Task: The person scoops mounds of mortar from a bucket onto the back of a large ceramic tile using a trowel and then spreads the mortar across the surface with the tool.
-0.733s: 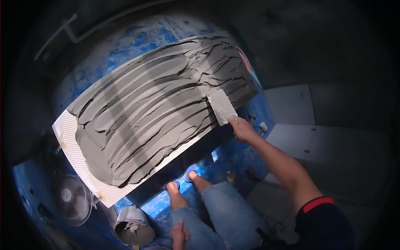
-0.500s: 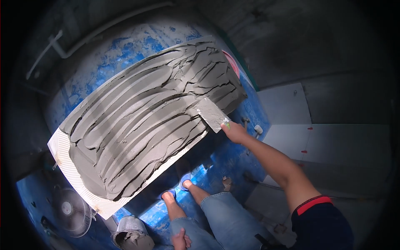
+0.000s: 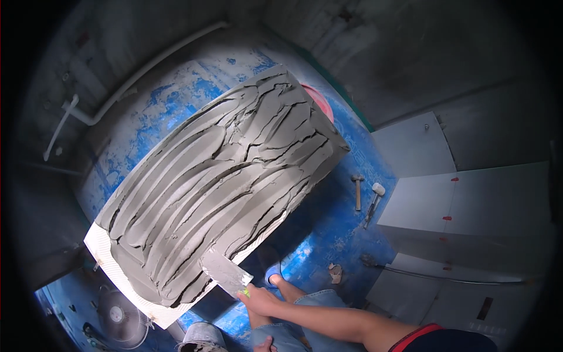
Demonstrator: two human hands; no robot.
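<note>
In my right hand is a flat rectangular trowel, its blade smeared with grey. The blade's far end touches the grey mortar near the slab's near edge, toward the left. That mortar lies in thick curved ridges over most of a large pale slab, whose finely ribbed face shows along the left end and near edge. Low at the bottom edge, my left hand rests by my thigh, fingers loosely apart, holding nothing that I can see; part of it is cut off.
A mortar-stained bucket stands near my feet, with a fan to its left. A hammer and a white-headed mallet lie on the blue floor. Large grey panels line the right; a pink basin sits behind the slab.
My right hand has brought the trowel from the slab's right-hand part leftward and nearer along its near edge. The view has turned somewhat. My left hand stays low by my thigh.
</note>
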